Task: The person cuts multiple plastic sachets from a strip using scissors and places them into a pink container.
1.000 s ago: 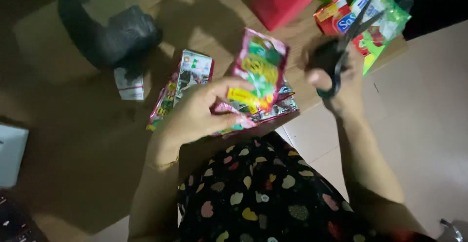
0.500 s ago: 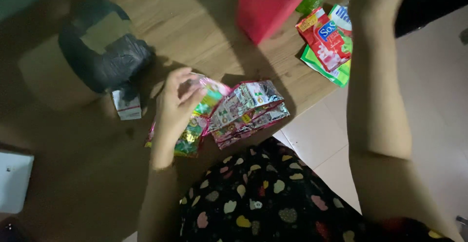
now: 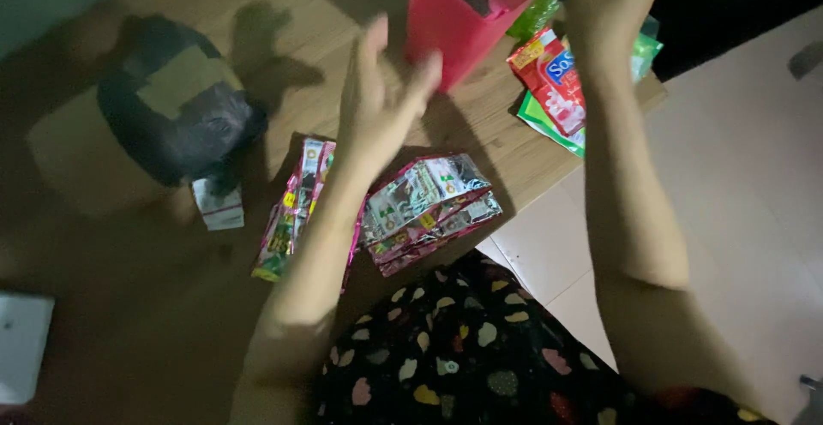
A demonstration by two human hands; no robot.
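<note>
Two bare hands were up over the wooden counter [image 3: 360,48]. The left hand [image 3: 381,104] hovered with fingers spread, holding nothing, just beside the red bag [image 3: 454,14]. The right hand [image 3: 610,1] was curled around a dark handle at the bag's far side. Foil sachets [image 3: 424,202] lay stacked near the counter's edge.

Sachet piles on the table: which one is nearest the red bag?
The red-and-green sachets at the table's far right corner, touching the red bag; both foil piles lie nearer the person.
</note>
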